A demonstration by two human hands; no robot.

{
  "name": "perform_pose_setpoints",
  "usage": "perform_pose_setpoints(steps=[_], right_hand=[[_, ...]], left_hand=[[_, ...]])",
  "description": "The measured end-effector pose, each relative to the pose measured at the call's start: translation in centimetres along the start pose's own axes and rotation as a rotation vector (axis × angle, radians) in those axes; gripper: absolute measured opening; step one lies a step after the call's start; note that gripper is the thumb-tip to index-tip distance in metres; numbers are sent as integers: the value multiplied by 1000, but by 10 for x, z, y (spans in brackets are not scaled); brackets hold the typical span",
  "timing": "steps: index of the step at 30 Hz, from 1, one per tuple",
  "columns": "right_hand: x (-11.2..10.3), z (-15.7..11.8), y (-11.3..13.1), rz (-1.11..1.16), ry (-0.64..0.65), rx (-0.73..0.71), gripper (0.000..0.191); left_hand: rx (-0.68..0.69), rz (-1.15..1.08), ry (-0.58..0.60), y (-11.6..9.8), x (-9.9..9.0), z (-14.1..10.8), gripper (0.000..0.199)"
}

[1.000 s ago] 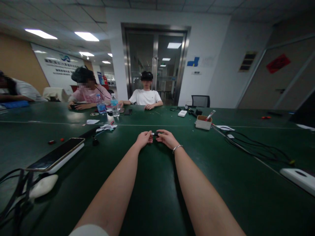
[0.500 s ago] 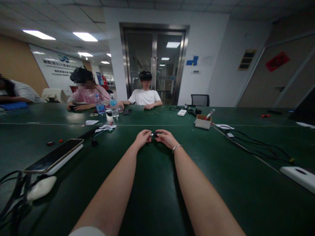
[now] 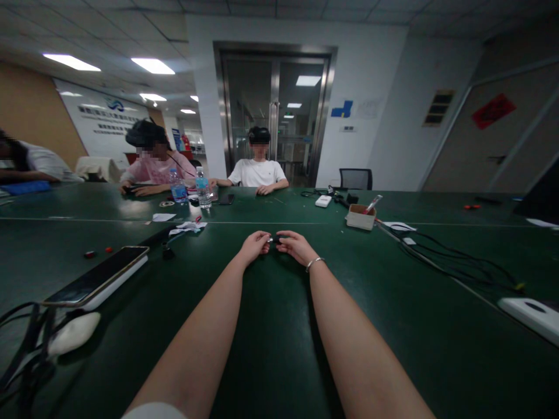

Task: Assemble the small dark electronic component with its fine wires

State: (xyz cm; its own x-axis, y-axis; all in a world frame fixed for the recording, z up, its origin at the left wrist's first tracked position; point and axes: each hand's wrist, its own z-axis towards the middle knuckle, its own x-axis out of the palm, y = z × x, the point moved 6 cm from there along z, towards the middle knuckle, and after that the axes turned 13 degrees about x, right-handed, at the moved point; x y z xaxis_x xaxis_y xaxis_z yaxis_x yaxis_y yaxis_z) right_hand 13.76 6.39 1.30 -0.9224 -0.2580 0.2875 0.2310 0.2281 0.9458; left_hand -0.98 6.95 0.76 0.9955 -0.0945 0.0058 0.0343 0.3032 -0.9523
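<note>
- On the green desk (image 3: pixel 279 326) I see a phone (image 3: pixel 101 274) at left, black cables (image 3: pixel 463 254) at right.
- A small box (image 3: pixel 360 219) holds a slim stick (image 3: pixel 373 203).
- My left hand (image 3: pixel 254 247) and right hand (image 3: pixel 297 247) have their grip closed on a small black-and-silver piece (image 3: pixel 274 239), between them.
- Since the earlier frame, hands and piece look unchanged.

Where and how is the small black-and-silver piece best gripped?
Probably by its ends, one hand from each side: the small black-and-silver piece lies crosswise, silver end toward the left hand, dark end toward the right hand, its middle showing between them.
</note>
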Motion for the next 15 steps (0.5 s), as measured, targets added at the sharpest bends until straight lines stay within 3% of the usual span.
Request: perform_pose_setpoints(steps=[6, 15], right_hand=[[-1, -1, 0, 16, 5, -1, 21], [-1, 0, 0, 8, 2, 6, 22]], left_hand=[[39, -7, -19, -7, -2, -4, 35], [-23, -54, -26, -2, 0, -2, 18]])
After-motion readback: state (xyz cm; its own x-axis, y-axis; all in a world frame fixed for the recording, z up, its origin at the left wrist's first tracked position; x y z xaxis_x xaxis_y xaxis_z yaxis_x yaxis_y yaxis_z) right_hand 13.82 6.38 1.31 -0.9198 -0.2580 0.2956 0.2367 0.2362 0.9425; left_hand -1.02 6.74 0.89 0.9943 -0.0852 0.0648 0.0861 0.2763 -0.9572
